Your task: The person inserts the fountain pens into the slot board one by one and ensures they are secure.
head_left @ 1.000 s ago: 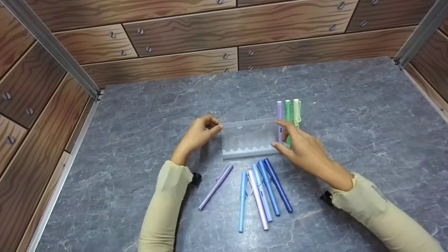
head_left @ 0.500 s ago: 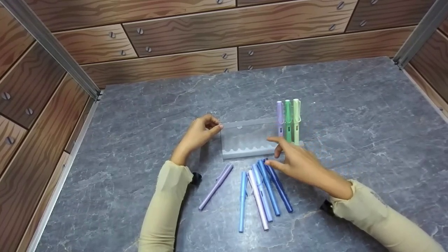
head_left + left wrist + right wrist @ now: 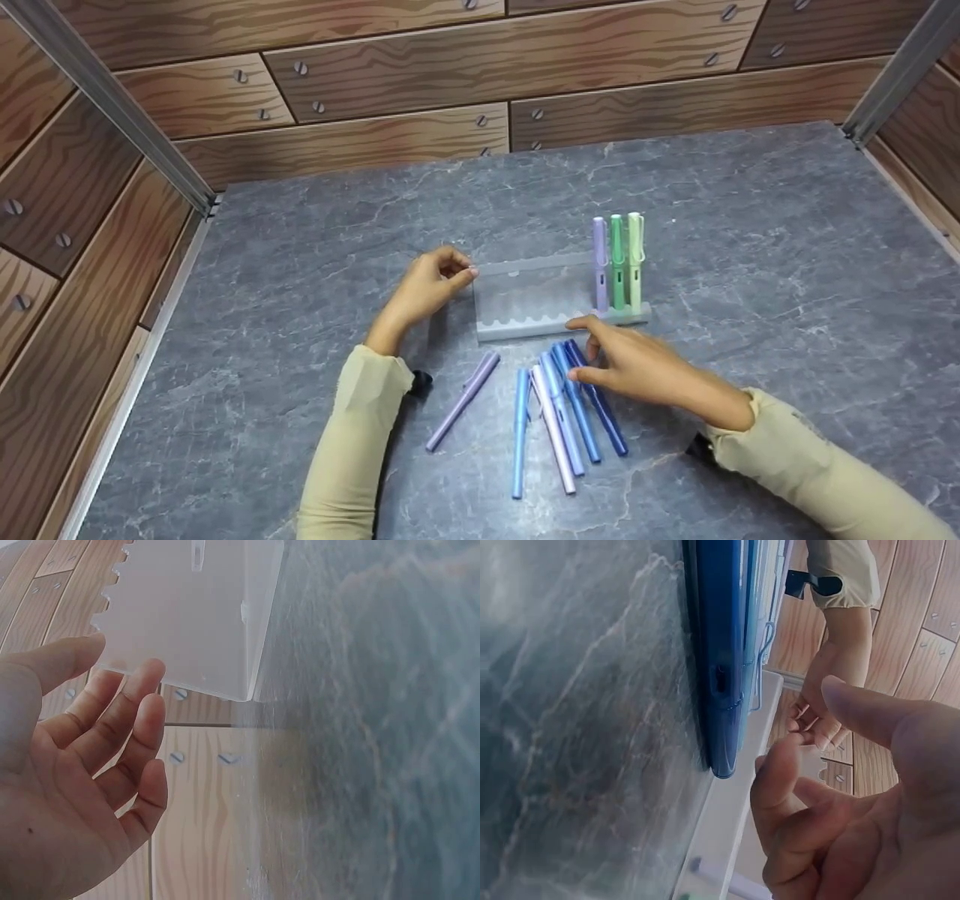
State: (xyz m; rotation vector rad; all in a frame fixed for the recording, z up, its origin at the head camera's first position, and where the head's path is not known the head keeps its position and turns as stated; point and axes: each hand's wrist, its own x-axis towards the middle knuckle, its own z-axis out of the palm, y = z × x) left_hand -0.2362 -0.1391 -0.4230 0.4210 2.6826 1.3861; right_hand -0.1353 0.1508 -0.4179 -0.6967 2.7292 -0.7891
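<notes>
A translucent pen rack (image 3: 534, 296) with a scalloped edge stands on the table. My left hand (image 3: 439, 277) pinches its upper left corner between thumb and fingers, as the left wrist view also shows. Lilac (image 3: 601, 259), green (image 3: 617, 259) and pale green (image 3: 635, 259) pens stand at the rack's right end. My right hand (image 3: 637, 364) is over the top ends of the loose blue pens, thumb and forefinger apart, holding nothing. Closest to it are a dark blue pen (image 3: 606, 416) and a mid-blue pen (image 3: 581, 416). In the right wrist view, the dark blue pen (image 3: 720, 652) lies beside the fingers.
Left of the mid-blue pen lie a periwinkle pen (image 3: 566, 427), a pale lilac pen (image 3: 556, 442) and a light blue pen (image 3: 519, 442). A purple pen (image 3: 461, 405) lies slanted, farther left. Wood-patterned walls (image 3: 397, 82) surround the grey marbled table (image 3: 315, 232).
My right hand has moved from the rack's standing pens down toward me, over the loose blue pens, uncovering the rack's right end. The left hand has stayed at the corner.
</notes>
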